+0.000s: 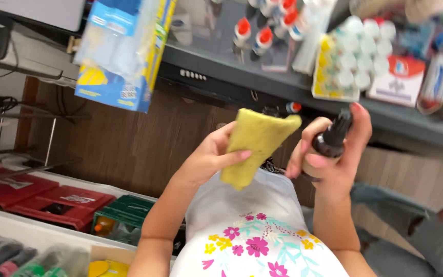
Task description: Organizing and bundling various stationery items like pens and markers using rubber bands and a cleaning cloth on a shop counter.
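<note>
Gripping yellow sponge (255, 146) left, probably spray bottle (333, 137) right.

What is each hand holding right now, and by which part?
The left hand pinches a folded yellow cloth at mid-length. The right hand wraps a small dark spray bottle around its body, below the nozzle.

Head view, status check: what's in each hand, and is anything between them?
Left hand gripping folded yellow sponge cloth. Right hand wrapped around dark spray bottle, nozzle toward cloth. Gap between them open; stocked shelf behind.
</note>
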